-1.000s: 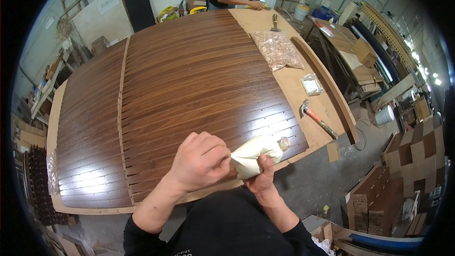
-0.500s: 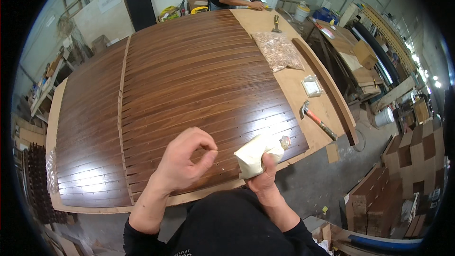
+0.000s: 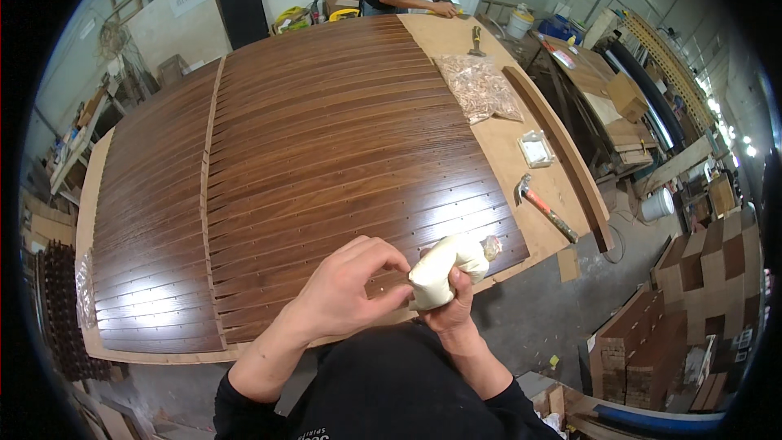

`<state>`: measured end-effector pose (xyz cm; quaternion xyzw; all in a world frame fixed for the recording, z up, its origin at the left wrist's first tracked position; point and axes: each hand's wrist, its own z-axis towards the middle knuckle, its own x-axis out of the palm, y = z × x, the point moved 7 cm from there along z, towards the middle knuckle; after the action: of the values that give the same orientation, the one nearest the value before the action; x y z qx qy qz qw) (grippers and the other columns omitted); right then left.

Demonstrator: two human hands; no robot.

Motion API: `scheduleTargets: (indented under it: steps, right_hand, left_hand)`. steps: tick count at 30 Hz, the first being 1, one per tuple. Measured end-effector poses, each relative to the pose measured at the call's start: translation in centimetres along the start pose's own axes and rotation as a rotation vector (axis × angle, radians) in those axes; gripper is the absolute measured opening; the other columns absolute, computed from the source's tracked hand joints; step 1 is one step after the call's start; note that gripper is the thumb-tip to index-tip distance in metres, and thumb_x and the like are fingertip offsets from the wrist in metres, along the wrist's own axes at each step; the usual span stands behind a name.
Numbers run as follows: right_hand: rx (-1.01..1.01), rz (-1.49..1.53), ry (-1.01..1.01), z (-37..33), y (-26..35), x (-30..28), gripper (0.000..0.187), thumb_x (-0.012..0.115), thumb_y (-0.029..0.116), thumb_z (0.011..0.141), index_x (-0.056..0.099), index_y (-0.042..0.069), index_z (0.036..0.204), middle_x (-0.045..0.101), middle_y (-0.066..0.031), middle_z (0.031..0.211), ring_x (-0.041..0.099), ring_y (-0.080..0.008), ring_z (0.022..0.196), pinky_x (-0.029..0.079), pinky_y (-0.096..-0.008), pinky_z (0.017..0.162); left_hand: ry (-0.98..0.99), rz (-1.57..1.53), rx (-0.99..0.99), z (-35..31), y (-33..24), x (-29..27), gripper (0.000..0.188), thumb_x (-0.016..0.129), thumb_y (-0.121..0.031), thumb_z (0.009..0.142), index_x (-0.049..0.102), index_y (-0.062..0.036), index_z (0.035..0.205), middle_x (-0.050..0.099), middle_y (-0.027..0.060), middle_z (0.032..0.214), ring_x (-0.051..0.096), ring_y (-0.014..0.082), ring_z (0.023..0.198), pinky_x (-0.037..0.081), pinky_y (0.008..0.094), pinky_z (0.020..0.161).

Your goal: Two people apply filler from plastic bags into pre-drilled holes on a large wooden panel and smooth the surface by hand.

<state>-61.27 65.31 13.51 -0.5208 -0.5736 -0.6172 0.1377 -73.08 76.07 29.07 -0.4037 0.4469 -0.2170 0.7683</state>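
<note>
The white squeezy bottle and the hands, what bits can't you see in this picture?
- Head view: the lower part of the white bottle is hidden inside the right hand.
- What the left hand pinches is too small to tell; its fingertips cover it.
- The bottle's tip is blurred, so whether anything comes out is unclear.
- The small holes in the dark slatted panel are too tiny to see into.

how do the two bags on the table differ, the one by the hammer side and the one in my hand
The clear bag of small pegs lies flat and spread out on the bare board, untouched; the pale bag is bunched up in the right hand. The clear bag shows its brownish contents; the pale bag looks whitish and opaque. The clear bag sits at the far right; the pale bag is at the near edge beside the left hand. Both look like soft plastic.
</note>
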Motion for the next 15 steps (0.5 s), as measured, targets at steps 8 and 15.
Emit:
scheduleTargets:
  steps: [8, 15]
  right_hand:
    - [0.01, 0.037, -0.015, 0.0, -0.7, -0.8, 0.061, 0.071, 0.048, 0.086, 0.06, 0.006, 0.129, 0.07, -0.0072, 0.11, 0.072, -0.0233, 0.096, 0.064, -0.038, 0.079]
    - [0.049, 0.303, 0.226, -0.2, 0.6, -0.3, 0.079, 0.061, 0.073, 0.09, 0.046, 0.024, 0.15, 0.063, -0.0031, 0.117, 0.064, -0.0186, 0.086, 0.053, -0.0383, 0.07]
  left_hand:
    - [-0.006, 0.026, 0.045, 0.0, -0.5, 0.2, 0.017, 0.08, -0.009, 0.083, 0.071, -0.0059, 0.097, 0.072, 0.008, 0.098, 0.069, 0.0244, 0.095, 0.056, 0.0357, 0.085]
    - [-0.167, 0.061, -0.236, -3.1, 6.7, -1.1, 0.009, 0.07, -0.007, 0.09, 0.071, -0.0045, 0.099, 0.072, 0.0116, 0.1, 0.069, 0.0279, 0.096, 0.054, 0.0353, 0.085]
